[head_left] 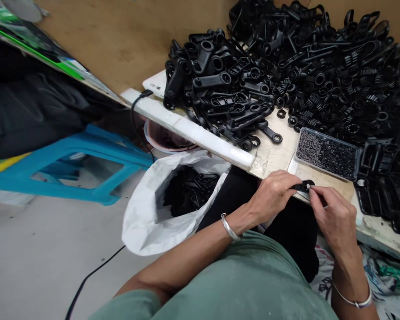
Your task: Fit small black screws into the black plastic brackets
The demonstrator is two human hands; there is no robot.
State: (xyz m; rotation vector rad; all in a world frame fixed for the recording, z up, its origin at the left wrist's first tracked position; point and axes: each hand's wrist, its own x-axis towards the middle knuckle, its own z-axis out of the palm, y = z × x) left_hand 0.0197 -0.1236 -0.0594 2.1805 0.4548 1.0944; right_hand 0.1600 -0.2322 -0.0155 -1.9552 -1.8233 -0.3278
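Note:
Close to the table's front edge, my left hand (276,192) pinches a small black plastic part (303,184) between thumb and fingers. From the other side my right hand (333,213) is closed at the fingertips over the end of that part. A tiny pale piece shows at the right fingertips, too small to name. Just beyond the hands lies a clear shallow tray (357,158) filled with small dark pieces. Black plastic handle-like parts with ringed ends (213,81) are heaped behind, and black rings (293,120) lie nearer the tray.
Left of my legs stands a white sack (142,218) holding black parts. A blue plastic stool (70,146) is farther left, and a bucket (150,135) sits under the white strip (186,126) on the table edge. More black parts (391,186) lie at right. A cable (96,273) crosses the floor.

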